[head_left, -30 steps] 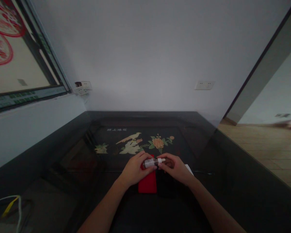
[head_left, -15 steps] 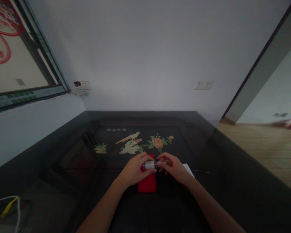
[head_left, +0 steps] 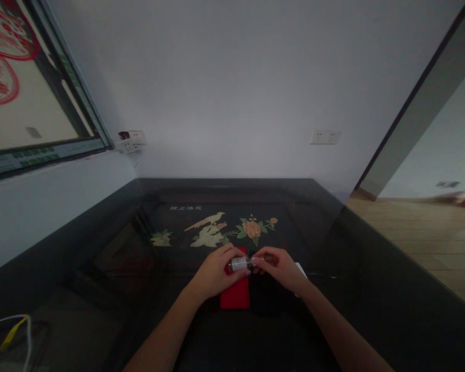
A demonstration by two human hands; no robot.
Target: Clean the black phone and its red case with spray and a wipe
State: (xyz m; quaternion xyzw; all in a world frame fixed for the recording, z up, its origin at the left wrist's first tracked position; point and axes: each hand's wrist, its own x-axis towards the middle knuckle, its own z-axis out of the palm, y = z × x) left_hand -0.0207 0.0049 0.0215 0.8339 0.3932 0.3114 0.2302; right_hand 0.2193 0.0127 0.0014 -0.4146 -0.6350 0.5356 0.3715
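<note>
A small bottle (head_left: 239,264) with a pale label lies sideways in my left hand (head_left: 217,268), whose fingers and thumb wrap round its body. My right hand (head_left: 277,266) pinches the bottle's narrow end on the right; whether a separate cap is between those fingertips is too small to tell. Directly below the bottle, a flat red rectangular item (head_left: 234,298) lies on the black table (head_left: 158,310). My left hand covers part of it. A white flat object (head_left: 300,269) shows partly from behind my right wrist.
The glossy tabletop carries a bird-and-flower picture (head_left: 251,228). White and yellow cables (head_left: 13,330) lie at the lower left. Behind the table stands a pale wall with a socket plate (head_left: 325,137), and a window (head_left: 31,113) is on the left.
My right fingers have closed in more tightly on the bottle's narrow end. My left hand and the bottle stay almost where they were.
</note>
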